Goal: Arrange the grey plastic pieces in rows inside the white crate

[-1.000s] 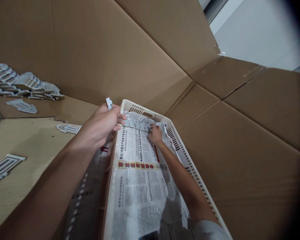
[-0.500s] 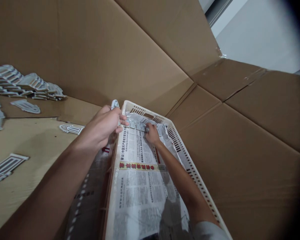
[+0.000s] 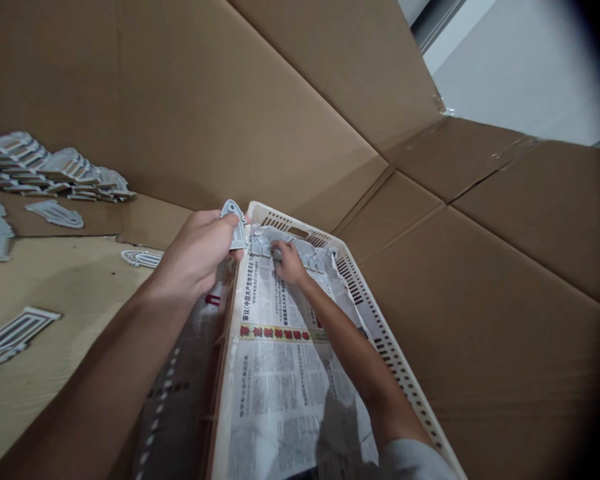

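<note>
My left hand [image 3: 200, 250] is closed round a few flat grey arch-shaped pieces [image 3: 236, 221], held just left of the far corner of a cream plastic crate [image 3: 380, 327]. The crate is lined with newspaper [image 3: 275, 373]. My right hand [image 3: 287, 262] reaches to the crate's far end and presses its fingers on a row of the same grey pieces [image 3: 313, 257] lying on the newspaper. Whether it grips one I cannot see.
Brown cardboard sheets [image 3: 480, 300] cover the surface and stand up behind. A long pile of grey pieces [image 3: 55, 170] lies at the far left, with loose ones [image 3: 10, 333] scattered on the cardboard nearer me. A pale wall shows at the top right.
My right hand has slid left along the row at the crate's far end. My left hand has turned the held pieces so that their flat face shows.
</note>
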`<state>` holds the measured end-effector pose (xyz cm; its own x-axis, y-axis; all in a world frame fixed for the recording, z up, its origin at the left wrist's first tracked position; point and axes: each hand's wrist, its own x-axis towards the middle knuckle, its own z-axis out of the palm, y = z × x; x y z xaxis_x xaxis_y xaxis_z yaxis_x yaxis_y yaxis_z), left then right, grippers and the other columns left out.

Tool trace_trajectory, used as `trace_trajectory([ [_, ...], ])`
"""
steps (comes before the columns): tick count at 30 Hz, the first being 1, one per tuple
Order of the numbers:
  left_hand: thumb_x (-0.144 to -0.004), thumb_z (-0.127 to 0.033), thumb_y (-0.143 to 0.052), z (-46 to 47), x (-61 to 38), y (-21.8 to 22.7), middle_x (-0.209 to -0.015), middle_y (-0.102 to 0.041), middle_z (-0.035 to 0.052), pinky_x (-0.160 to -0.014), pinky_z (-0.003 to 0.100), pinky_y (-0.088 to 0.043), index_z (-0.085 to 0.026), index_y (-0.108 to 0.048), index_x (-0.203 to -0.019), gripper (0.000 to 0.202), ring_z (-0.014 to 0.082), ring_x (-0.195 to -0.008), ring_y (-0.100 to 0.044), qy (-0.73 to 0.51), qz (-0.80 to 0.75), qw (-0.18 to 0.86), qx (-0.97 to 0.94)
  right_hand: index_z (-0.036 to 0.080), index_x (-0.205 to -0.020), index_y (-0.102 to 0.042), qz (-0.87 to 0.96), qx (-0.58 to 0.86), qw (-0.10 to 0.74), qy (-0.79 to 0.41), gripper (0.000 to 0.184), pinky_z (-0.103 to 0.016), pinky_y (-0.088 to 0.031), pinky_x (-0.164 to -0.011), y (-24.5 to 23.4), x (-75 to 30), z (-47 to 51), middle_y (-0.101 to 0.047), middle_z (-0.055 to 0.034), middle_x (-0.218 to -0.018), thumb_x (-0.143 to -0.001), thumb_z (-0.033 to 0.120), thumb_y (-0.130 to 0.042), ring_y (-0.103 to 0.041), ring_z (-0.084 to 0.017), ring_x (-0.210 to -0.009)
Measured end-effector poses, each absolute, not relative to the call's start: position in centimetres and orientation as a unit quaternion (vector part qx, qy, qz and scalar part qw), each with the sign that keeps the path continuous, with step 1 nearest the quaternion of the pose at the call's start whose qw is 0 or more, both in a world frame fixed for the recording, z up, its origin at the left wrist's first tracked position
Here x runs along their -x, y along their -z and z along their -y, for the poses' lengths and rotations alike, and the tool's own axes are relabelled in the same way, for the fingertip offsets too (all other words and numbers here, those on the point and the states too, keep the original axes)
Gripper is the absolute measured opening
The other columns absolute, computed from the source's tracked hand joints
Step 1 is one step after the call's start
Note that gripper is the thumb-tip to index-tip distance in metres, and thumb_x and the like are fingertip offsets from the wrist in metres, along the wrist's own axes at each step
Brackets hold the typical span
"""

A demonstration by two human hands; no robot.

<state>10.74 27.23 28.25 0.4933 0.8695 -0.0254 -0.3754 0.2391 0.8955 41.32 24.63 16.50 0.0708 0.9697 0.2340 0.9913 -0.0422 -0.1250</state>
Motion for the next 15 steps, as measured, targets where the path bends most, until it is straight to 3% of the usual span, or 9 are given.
trace_trajectory([
  [4, -0.077, -0.016, -0.062, -27.5, -10.9, -28.1, -0.065, -0.056, 0.0046, -0.05, 0.027, -0.036, -0.019, -0.06, -0.071, 0.007, 0.0153, -0.054, -0.048, -0.423, -0.271, 0.748, -0.433, 0.02, -0.132, -0.054, 0.695, 0.709, 0.116, 0.034, 0.074, -0.045, -0.045, -0.107, -16.5, -39.7, -25.6, -0.07, -0.0076, -0.122, -0.06, 0.001, -0.057, -0.049, -0.033, -0.126],
  [15, -0.074, -0.011, -0.064, -27.4, -10.8, -28.2, -0.074, -0.063, 0.0068, -0.053, 0.027, -0.038, -0.018, -0.065, -0.07, 0.008, 0.0165, -0.063, -0.052, -0.45, -0.276, 0.726, -0.44, 0.02, -0.133, -0.05, 0.737, 0.668, 0.097, 0.007, 0.069, -0.056, -0.043, -0.107, -16.9, -36.0, -27.7, -0.063, -0.0121, -0.137, -0.067, 0.001, -0.051, -0.043, -0.038, -0.136],
])
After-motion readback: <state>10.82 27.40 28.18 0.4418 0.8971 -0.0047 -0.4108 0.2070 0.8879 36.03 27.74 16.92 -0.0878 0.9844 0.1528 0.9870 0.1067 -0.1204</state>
